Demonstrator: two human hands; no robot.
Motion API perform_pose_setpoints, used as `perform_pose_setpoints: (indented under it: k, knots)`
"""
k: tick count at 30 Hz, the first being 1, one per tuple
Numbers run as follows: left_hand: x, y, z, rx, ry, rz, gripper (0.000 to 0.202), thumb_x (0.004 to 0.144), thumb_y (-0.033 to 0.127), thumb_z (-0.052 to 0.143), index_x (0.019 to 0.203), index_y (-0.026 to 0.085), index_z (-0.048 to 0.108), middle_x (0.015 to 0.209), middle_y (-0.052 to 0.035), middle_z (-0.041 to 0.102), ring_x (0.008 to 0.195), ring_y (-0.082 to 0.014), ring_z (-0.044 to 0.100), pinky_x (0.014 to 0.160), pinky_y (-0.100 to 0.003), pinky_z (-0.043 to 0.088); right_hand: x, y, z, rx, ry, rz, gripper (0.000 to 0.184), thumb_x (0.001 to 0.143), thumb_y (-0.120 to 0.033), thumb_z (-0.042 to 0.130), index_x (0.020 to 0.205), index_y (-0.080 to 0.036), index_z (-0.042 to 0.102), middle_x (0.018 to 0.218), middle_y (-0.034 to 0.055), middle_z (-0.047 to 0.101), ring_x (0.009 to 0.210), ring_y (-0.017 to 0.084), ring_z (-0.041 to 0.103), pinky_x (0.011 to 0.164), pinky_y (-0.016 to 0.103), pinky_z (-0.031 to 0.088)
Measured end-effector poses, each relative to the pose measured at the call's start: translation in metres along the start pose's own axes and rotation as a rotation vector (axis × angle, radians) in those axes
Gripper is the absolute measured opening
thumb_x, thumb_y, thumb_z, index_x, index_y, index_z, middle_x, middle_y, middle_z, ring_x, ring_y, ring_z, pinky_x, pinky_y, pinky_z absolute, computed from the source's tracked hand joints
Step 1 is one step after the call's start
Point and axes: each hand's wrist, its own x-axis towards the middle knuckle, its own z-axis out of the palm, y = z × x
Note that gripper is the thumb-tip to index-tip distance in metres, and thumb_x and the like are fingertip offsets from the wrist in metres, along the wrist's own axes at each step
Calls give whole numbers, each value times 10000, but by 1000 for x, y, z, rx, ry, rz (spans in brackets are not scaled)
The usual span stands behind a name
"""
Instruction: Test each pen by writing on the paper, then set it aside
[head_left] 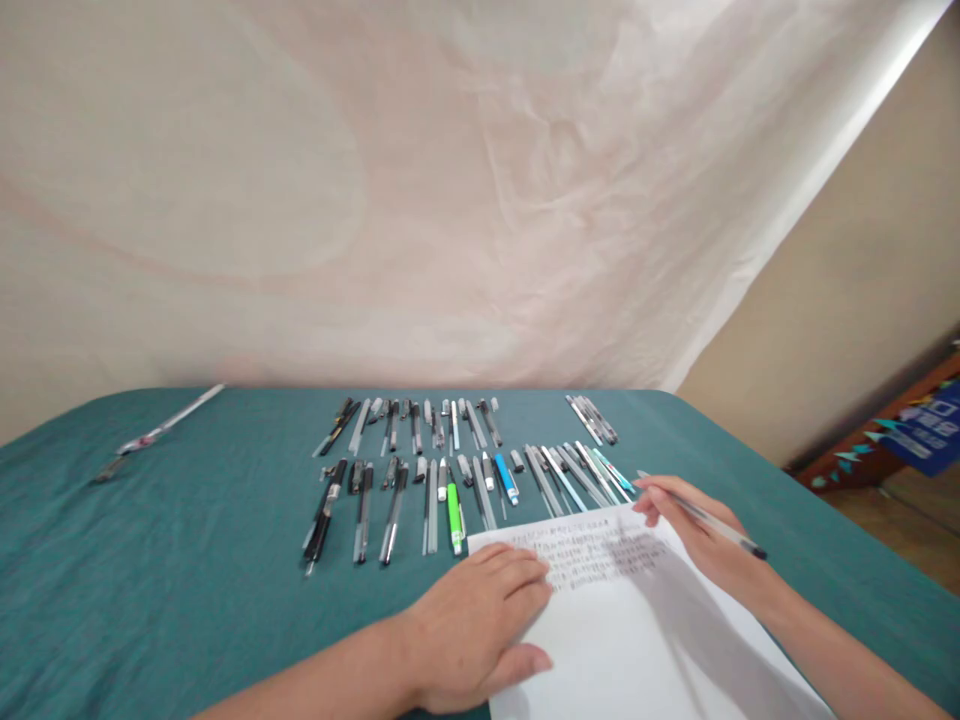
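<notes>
A white sheet of paper (637, 640) with several lines of handwriting at its top lies on the teal tablecloth (165, 560). My left hand (480, 625) rests flat on the sheet's left edge, fingers stretched out. My right hand (701, 535) is closed around a clear pen (712, 520) with a dark end, at the sheet's upper right corner. Several pens lie in two rows just beyond the paper, among them a green pen (454, 510) and a blue pen (506, 480).
A small group of pens (592, 420) lies apart at the back right. A long white strip (169, 425) lies at the table's far left. A pale cloth backdrop (412, 200) hangs behind the table. The table's right edge drops off near a blue box (926, 430).
</notes>
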Motion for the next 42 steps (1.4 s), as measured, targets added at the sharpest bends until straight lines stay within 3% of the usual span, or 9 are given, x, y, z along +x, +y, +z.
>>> perform_pose_setpoints:
  k: [5, 8, 14, 19, 23, 27, 34, 38, 42]
  knots:
    - [0, 1, 0, 31, 27, 3, 429, 883, 403, 387, 1231, 155, 421, 1242, -114, 495, 1150, -242, 422, 1033, -377, 272, 65, -36, 29, -17, -239, -248, 278, 880, -368, 413, 1080, -222, 540, 878, 38, 659, 785, 181, 623, 706, 273, 475]
    - [-1, 0, -2, 33, 47, -7, 383, 885, 369, 380, 1206, 166, 427, 1173, -102, 523, 1074, -234, 459, 984, -370, 324, 114, -42, 63, -82, -265, -383, 265, 851, -305, 482, 1090, -200, 519, 935, 57, 648, 817, 179, 613, 756, 295, 466]
    - [-4, -4, -4, 40, 84, -59, 305, 885, 336, 357, 1142, 197, 445, 1056, -87, 541, 971, -230, 483, 882, -366, 387, 199, -36, 131, -150, -272, -393, 302, 803, -239, 590, 1091, -181, 519, 1025, 69, 614, 846, 178, 591, 787, 359, 469]
    - [-5, -9, -5, 21, 112, -89, 285, 893, 333, 332, 1110, 199, 458, 1034, -89, 539, 929, -223, 491, 844, -355, 400, 226, -37, 162, -181, -296, -379, 261, 887, -297, 487, 1113, -176, 534, 1133, 71, 549, 930, 177, 570, 788, 376, 488]
    - [-5, -10, -7, -37, 140, -101, 273, 890, 311, 357, 1107, 190, 471, 1043, -89, 546, 928, -215, 496, 850, -342, 400, 224, -35, 164, -171, -296, -384, 265, 880, -297, 500, 1105, -162, 533, 1103, 69, 560, 909, 176, 576, 773, 374, 490]
    - [-6, -9, -5, -210, 245, -163, 235, 895, 245, 363, 1083, 177, 487, 1028, -94, 550, 930, -195, 506, 835, -308, 409, 209, -41, 147, -114, -277, -410, 234, 788, -202, 586, 1015, -165, 545, 888, 31, 620, 792, 156, 581, 752, 328, 458]
    - [6, -18, 6, -845, 676, -450, 158, 884, 275, 433, 973, 174, 514, 827, -36, 560, 762, -152, 540, 707, -274, 430, 135, -96, 107, 43, -274, -510, 292, 739, -203, 591, 1018, -205, 504, 968, 22, 613, 869, 160, 576, 790, 276, 433]
    - [14, -28, -2, -1167, 996, -561, 219, 818, 325, 550, 965, 171, 501, 875, -36, 555, 788, -157, 546, 692, -271, 437, 87, -132, 91, 80, -294, -553, 300, 757, -176, 598, 1039, -239, 519, 1010, 14, 596, 909, 158, 560, 809, 280, 422]
    - [12, -30, -18, -1284, 1044, -599, 277, 795, 328, 593, 988, 146, 515, 908, -62, 594, 804, -153, 542, 725, -266, 419, 62, -149, 87, 105, -306, -592, 311, 778, -157, 586, 1065, -252, 511, 1017, 21, 591, 921, 163, 549, 814, 286, 419]
